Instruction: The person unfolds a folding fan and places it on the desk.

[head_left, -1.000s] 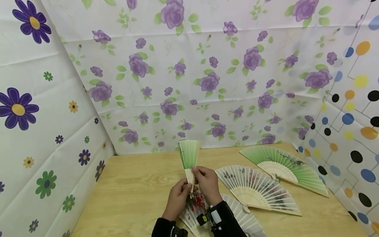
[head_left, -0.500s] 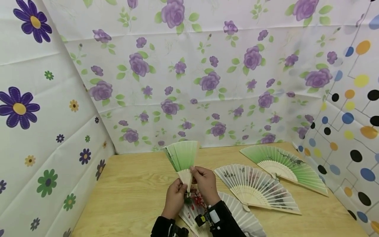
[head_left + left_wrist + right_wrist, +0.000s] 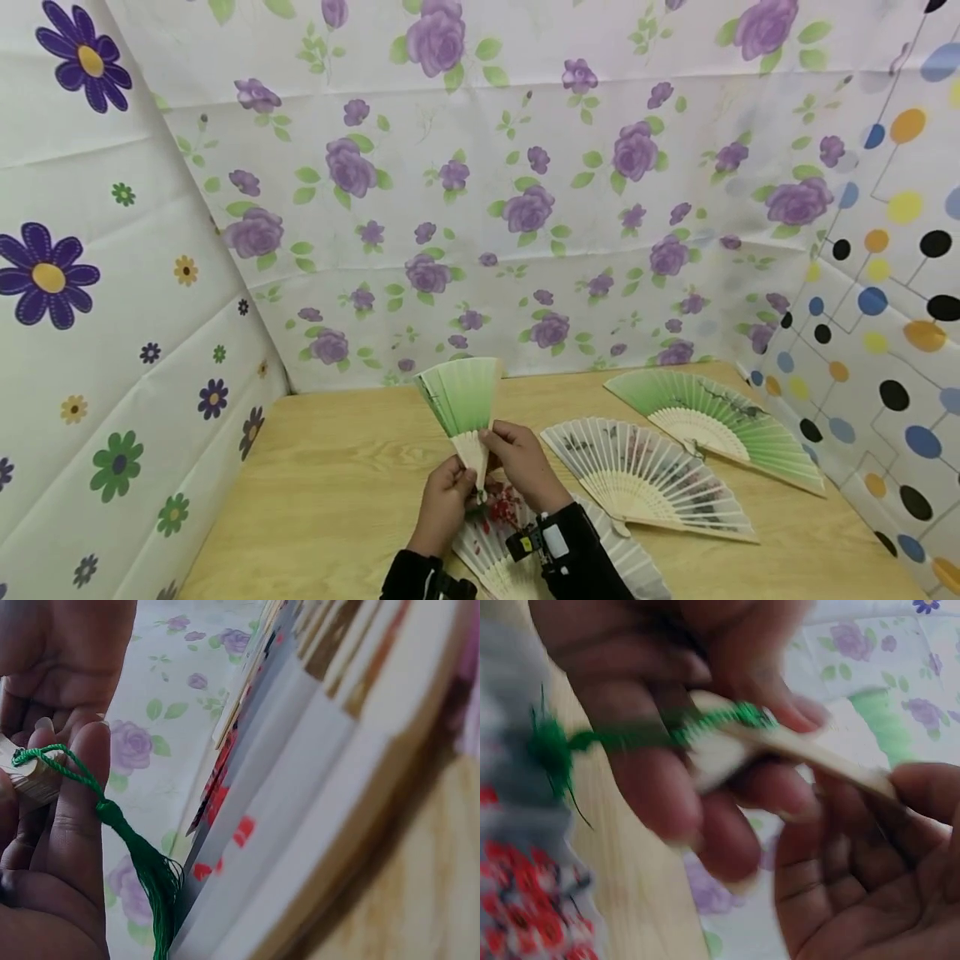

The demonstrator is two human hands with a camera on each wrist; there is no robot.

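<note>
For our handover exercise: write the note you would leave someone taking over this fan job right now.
Left hand: grip on the base of the green fan, by its green tassel.
Right hand: pinches the same ribs.
The fan is partly spread, held upright above the table.
Done: three fans lie fully open, green, white, red-flowered.
Left: probably spread this one fully and lay it down.

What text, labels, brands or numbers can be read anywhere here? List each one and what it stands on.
None can be read: no legible word, number or brand shows in any view.
The green fan, held by the left hand and the right hand, bears only colour.
The wrist device carries a small yellow mark, too small to read.
The wall cloths show only flowers and dots.
</note>
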